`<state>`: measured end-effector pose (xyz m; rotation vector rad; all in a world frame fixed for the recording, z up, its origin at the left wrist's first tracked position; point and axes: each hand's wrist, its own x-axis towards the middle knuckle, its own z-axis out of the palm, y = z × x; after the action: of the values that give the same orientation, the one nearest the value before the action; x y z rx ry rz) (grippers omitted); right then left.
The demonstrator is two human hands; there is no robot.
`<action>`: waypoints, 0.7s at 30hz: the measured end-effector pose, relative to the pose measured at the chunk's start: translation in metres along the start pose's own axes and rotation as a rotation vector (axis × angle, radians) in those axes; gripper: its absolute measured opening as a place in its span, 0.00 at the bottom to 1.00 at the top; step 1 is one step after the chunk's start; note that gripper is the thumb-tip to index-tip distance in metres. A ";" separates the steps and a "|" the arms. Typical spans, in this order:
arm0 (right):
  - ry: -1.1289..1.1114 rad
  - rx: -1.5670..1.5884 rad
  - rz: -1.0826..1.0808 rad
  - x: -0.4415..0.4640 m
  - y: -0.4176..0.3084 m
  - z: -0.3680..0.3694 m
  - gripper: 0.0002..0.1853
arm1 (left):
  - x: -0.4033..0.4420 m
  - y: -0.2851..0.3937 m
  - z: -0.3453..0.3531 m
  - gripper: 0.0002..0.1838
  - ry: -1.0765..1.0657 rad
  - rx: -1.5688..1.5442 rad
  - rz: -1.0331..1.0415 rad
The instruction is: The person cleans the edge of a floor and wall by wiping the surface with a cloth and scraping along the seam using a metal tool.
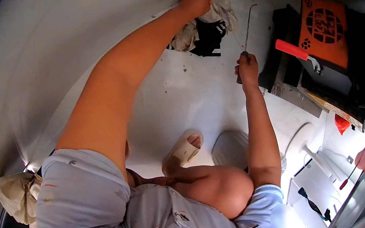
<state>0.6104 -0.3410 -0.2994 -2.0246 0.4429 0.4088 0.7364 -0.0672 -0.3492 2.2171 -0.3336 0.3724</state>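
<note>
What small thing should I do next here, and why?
I'd probably use your left hand to draw the crumpled cloths a little away from the thin rod. That hand is already right at them, while your right hand is busy holding the rod, whose bent tip is near enough that it might snag.

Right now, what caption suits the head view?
Right hand holding a thin bent-tipped tool, left hand near crumpled cloths.

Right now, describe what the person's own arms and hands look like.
The left hand and right hand are ungloved, and no watch or wristband shows. Both forearms are uncovered below short, loose, pale sleeves with small scattered printed marks.
</note>
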 end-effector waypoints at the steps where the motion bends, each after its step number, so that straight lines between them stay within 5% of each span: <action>1: -0.005 0.030 0.005 -0.001 -0.002 -0.003 0.10 | 0.013 0.012 -0.007 0.07 0.002 0.019 0.015; 9: 0.008 0.314 0.056 -0.036 -0.028 -0.011 0.09 | 0.065 0.061 -0.019 0.06 0.218 -0.221 0.069; 15: -0.125 0.199 0.078 -0.115 -0.053 -0.002 0.13 | 0.065 0.059 -0.019 0.11 0.166 -0.160 0.081; 18: -0.042 0.270 0.048 -0.126 -0.052 -0.009 0.13 | 0.047 0.088 -0.004 0.10 0.313 -0.164 0.118; 21: 0.017 0.251 0.002 -0.129 -0.051 -0.013 0.15 | 0.000 0.107 0.025 0.07 -0.004 -0.262 0.236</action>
<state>0.5226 -0.3117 -0.1947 -1.7856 0.4826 0.3206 0.7014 -0.1518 -0.2884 1.9268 -0.6142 0.4251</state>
